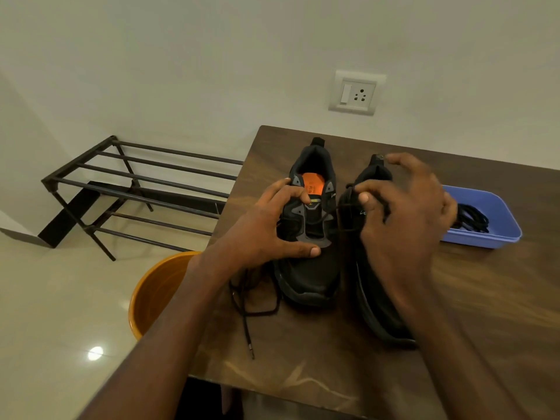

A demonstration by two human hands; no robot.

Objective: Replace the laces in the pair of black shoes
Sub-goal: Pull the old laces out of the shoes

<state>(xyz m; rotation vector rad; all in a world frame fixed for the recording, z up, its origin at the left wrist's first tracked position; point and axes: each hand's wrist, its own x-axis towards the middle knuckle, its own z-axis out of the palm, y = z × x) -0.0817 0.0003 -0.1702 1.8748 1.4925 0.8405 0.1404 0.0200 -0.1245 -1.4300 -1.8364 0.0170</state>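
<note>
Two black shoes stand side by side on the brown table (303,353), toes toward the person. The left shoe (312,268) sits upright, its orange insole (312,184) showing through the open collar, with a thin black lace (325,218) crossing its upper eyelets and running across to the right. The left hand (266,231) grips this shoe from its left side: the thumb presses on the vamp below the eyelets and the fingers curl over the collar edge by the tongue. The right shoe (368,268) stands just beside the left shoe, on its right, largely covered by the right hand (406,219). That hand pinches the lace between thumb and forefinger just to the right of the left shoe's eyelets, the other fingers spread loosely above the right shoe's heel (the lace looks taut between shoe and fingertips). A loose black lace (251,301) lies in loops on the table to the left of the left shoe's toe, partly under the left forearm, one tipped end trailing toward the near table edge. Well to the right of the left shoe, beyond the right hand, a blue tray (497,237) holds a bundle of black laces (472,218). Off the table, left of the left shoe, an orange bucket (154,292) stands on the floor, and farther left a black metal rack (136,189) stands against the wall. A wall socket (357,93) is mounted above the shoes.
</note>
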